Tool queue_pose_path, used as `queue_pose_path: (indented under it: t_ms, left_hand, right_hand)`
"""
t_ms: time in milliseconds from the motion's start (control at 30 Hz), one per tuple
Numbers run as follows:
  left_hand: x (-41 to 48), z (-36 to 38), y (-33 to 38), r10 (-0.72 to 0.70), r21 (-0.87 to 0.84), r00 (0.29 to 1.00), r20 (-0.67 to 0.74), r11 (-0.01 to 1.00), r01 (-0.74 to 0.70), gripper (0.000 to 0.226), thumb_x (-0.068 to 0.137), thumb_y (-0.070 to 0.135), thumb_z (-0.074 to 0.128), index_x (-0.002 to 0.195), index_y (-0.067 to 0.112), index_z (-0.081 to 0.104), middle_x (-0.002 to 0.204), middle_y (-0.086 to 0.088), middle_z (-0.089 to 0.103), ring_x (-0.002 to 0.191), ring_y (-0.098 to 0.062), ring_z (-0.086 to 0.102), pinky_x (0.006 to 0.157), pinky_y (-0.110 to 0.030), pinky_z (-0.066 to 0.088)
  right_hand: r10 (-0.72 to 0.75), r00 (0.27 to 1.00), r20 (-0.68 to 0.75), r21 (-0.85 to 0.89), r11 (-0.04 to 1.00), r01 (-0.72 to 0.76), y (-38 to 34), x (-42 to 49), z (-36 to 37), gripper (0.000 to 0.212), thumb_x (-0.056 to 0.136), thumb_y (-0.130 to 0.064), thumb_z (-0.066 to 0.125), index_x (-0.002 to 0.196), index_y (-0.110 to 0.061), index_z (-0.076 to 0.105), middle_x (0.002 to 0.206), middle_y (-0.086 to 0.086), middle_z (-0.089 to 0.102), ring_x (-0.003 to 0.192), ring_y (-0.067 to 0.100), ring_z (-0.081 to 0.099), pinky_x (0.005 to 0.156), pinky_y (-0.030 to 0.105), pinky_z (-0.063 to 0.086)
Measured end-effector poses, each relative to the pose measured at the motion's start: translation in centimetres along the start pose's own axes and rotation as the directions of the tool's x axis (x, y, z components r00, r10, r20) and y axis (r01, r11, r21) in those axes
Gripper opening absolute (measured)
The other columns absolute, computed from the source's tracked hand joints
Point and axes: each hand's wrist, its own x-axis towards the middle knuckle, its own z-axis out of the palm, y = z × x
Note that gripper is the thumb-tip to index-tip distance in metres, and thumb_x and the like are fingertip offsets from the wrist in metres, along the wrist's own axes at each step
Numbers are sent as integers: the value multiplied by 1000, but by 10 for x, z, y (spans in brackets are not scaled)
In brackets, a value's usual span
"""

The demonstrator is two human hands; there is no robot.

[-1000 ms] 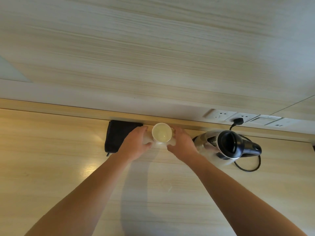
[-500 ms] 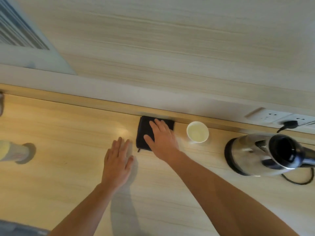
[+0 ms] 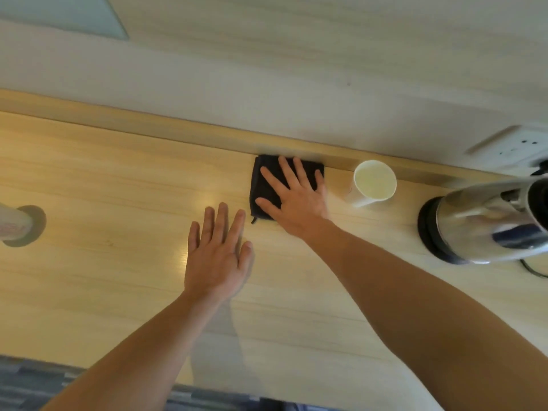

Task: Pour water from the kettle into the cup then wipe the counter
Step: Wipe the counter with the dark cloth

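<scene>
1. Pressing flat on the black cloth [image 3: 264,185], your right hand [image 3: 296,200] lies with fingers spread and palm down; it covers the cloth's right half and grips nothing.
2. Your left hand [image 3: 218,253] rests open on the bare counter [image 3: 103,179], fingers straight and close together, just beside the cloth's near left corner and not touching it. It holds nothing.
3. The cloth, folded into a square, sits against the raised wooden strip [image 3: 178,129] at the back of the counter.
4. One white cup [image 3: 373,183] stands upright just to the right of the cloth, near your right hand but apart from it, with pale liquid inside.
5. One shiny metal kettle [image 3: 486,226] sits on its dark base at the far right, well apart from the cup, partly cut off by the frame edge and blurred. A black cord [image 3: 533,269] curls on the counter beside it.
6. One wall socket plate [image 3: 513,145] shows above the kettle.
7. At the left edge, one pale cylinder [image 3: 13,223], blurred and cut off, stands on the counter with its shadow; you cannot tell what it is.
8. Count: two hands, one cloth, one cup, one kettle. Between your left hand and the cylinder the counter is open wood.
</scene>
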Motion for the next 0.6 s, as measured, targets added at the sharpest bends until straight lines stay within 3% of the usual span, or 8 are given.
queue_pose_path:
  t_ms: [267,600]
  left_hand:
    - [1,8,-4,36,-23,996,-79,999,-38,63,108,49,6,170,35,-2,180,-5,-8,166,-29,-12,134,-54,-2]
    - [-2,12,-5,54,-22,989,-137,998,-58,64,108,47,9,170,31,4,181,-8,-1,167,-32,-5,134,-57,2]
  right_hand:
    - [-37,999,7,-36,999,38,4,-20,11,74,90,-84,11,157,-57,-3,174,-10,-8,159,22,-13,125,60,-3]
    - [-34,999,13,-8,999,34,-19,-138,43,75,91,-85,14,157,-56,-5,173,-11,-9,159,20,-15,126,59,-2]
